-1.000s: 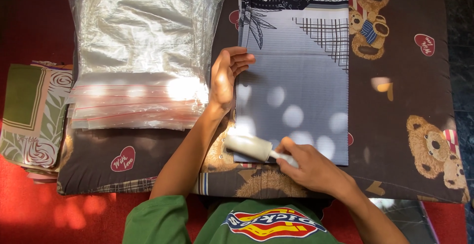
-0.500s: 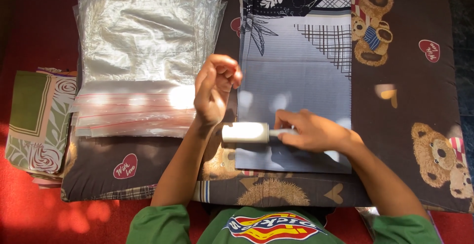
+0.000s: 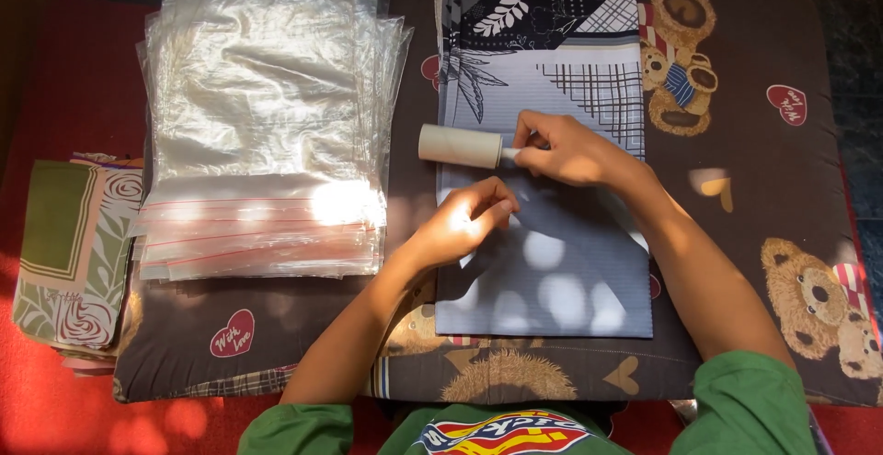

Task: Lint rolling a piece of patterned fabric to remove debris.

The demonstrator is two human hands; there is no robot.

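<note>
**Lint roller held across folded grey cloth on a bear-print cushion**

A dark brown cushion printed with teddy bears and red hearts lay on a red floor covering. On its left part sat a thick stack of clear zip bags with red closure strips facing the person. Left of the cushion, on the floor, rested a pile of folded green and cream patterned cloths. Nothing lay between the hands and the cloth they worked on; the bag stack stood just beside its left edge.

A folded grey cloth, long and narrow, ran away from the person, its far end printed with dark leaves and a grid pattern. The lint roller lay crosswise over the cloth's upper part, its long axis running left to right, the pale roll head overhanging the cloth's left edge toward the bags and the handle pointing right.

The right hand reached in from the lower right, forearm slanting up and left, its fingers clasped around the roller's handle. The left hand came up from below, palm down, resting on the cloth just under the roller, its fingers loosely curled with the tips pressing the fabric and grasping nothing. Green sleeves showed at the bottom edge.
</note>
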